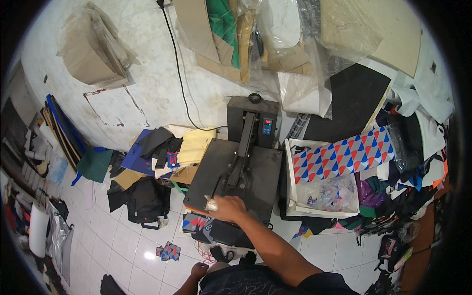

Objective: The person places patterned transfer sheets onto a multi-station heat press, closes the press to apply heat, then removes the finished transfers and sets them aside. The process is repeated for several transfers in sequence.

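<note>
A black heat press (204, 164) with a flat, wide upper plate stands in front of me, a lit red display on its control box (267, 126). My right hand (228, 209) is closed around the pale, cloth-like grip (211, 203) of the press handle, over the plate's near edge. Under that edge, fabric pieces patterned in red, blue and grey (196, 222) stick out beside black material. My left hand (199, 270) is low by my leg, away from the press; its fingers are too small and dark to make out.
Right of the press, a white open box (322, 212) holds plastic bags, with a patterned sheet (344, 153) lying across it. Fabric heaps lie farther right. To the left are a black backpack (147, 200) and folded yellow cloth (196, 147). Patterned pieces (168, 251) lie on the tiled floor.
</note>
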The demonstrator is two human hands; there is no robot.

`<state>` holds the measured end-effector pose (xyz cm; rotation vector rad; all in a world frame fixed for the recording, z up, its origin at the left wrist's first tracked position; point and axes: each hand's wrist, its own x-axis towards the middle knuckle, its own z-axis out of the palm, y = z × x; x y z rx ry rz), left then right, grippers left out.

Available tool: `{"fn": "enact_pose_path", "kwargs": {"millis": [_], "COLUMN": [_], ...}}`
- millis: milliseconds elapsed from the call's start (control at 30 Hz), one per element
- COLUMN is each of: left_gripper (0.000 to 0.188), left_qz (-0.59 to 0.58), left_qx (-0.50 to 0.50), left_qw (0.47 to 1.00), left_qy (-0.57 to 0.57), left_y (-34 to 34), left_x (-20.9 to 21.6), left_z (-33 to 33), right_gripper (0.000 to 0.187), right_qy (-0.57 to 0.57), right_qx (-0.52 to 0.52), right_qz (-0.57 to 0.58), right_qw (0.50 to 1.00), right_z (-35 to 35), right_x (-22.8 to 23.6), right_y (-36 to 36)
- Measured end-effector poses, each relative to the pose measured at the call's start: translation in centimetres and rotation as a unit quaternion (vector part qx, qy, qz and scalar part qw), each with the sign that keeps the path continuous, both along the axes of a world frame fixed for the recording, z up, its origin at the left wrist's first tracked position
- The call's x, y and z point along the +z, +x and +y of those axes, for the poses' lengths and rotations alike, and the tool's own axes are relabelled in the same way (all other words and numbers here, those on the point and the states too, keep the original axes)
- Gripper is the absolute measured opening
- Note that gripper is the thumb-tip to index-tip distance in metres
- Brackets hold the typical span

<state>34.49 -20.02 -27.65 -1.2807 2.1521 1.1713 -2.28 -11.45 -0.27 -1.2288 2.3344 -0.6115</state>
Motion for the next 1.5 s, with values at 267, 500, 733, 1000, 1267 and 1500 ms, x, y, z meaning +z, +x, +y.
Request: {"fn": "enact_pose_path", "kwargs": {"millis": [267, 500, 733, 1000, 1267, 1500], "left_gripper": [0.039, 0.039, 0.034, 0.049, 0.061, 0.064], "left_qz": [0.009, -0.004, 0.164, 0.364, 0.333, 0.424], "left_qx": [0.024, 0.056, 0.174, 0.337, 0.434, 0.463], "left_qw": [0.999, 0.998, 0.965, 0.844, 0.788, 0.549], "left_qy": [0.02, 0.018, 0.105, 0.206, 0.283, 0.553], "left_y": [0.1, 0.7, -1.3, -15.3, -23.2, -26.1], "left_x": [-0.6, -1.4, 0.5, 8.9, 5.8, 2.6], "left_z": [-0.3, -1.2, -3.2, -10.4, -16.0, -14.9], "right_gripper": [0.052, 0.051, 0.052, 0.053, 0.054, 0.056], "right_qy": [0.006, -0.014, -0.017, 0.028, 0.029, 0.176], "right_qx": [-0.002, 0.002, 0.003, -0.018, -0.025, -0.024], "right_qz": [-0.008, 0.003, 0.003, 0.001, 0.026, -0.014], "right_qw": [1.0, 1.0, 1.0, 0.999, 0.999, 0.984], "right_z": [0.1, 0.1, -0.3, -0.3, -2.1, -3.2], "right_x": [0.2, -0.4, -0.2, 1.0, 1.3, 1.7], "right_y": [-0.2, 0.0, 0.2, 0.5, 0.7, -0.2]}}
